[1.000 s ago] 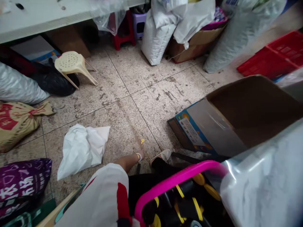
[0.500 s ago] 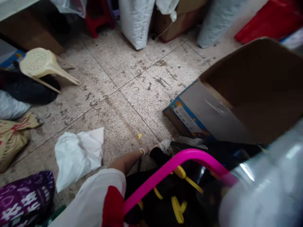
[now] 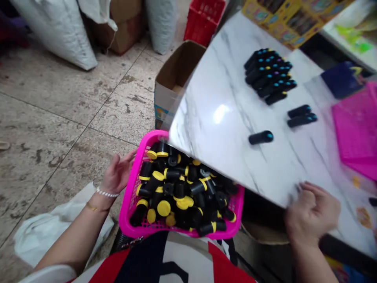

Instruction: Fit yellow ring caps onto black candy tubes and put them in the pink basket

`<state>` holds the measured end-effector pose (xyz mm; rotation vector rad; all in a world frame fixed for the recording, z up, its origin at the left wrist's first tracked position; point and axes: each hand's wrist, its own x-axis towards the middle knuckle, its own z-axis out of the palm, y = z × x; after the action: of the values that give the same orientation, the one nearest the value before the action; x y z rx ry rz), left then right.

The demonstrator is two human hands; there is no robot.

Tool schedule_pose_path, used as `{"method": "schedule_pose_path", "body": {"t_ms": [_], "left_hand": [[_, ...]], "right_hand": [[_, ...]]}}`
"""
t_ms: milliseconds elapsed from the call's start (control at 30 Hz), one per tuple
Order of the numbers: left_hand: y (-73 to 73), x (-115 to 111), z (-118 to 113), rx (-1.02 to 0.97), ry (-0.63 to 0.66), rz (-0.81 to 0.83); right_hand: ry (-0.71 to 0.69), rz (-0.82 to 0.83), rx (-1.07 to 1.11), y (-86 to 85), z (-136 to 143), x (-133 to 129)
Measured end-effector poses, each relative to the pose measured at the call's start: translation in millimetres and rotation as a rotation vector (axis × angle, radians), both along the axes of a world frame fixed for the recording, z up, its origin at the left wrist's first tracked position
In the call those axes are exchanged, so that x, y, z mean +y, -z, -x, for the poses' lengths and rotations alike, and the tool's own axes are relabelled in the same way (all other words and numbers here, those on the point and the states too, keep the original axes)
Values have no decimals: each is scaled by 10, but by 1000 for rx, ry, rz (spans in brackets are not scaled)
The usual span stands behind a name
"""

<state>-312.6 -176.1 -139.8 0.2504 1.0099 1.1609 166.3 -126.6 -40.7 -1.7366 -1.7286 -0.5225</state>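
Well, the speckled floor [image 3: 64, 129] spreads off to my left, and the marbled table [image 3: 206, 114] slants away to my right. Beside the table's far-left edge stands an open carton [image 3: 164, 96]. The pink basket [image 3: 127, 196] sits right against my front, the table's near corner cutting across its far side in my view. It is heaped with black tubes [image 3: 200, 186] with yellow lids [image 3: 163, 208]. Farther back on the table is a black bundle [image 3: 269, 74] with mostly blue ends. My left hand [image 3: 118, 173] is at the basket's left rim, thumb spread from the fingers; the fingertips pass behind the rim, so I can't tell if they touch. My right hand [image 3: 313, 212] is blurred at the table's near edge, fingers curled in; whether they hold anything, I cannot tell. Smallest, a pearly bracelet [image 3: 106, 193] circles my left wrist.
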Motion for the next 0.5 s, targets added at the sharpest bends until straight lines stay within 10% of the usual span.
{"method": "schedule_pose_path", "body": {"t_ms": [200, 333, 500], "left_hand": [[-260, -553, -145, -15, 191, -44], [-337, -694, -284, 6, 86, -59], [-498, -1012, -229, 150, -12, 8]], "right_hand": [[-208, -82, 118, 81, 373, -486], [-271, -14, 398, 423, 705, -953], [-205, 610, 1238, 711, 943, -1200]]}}
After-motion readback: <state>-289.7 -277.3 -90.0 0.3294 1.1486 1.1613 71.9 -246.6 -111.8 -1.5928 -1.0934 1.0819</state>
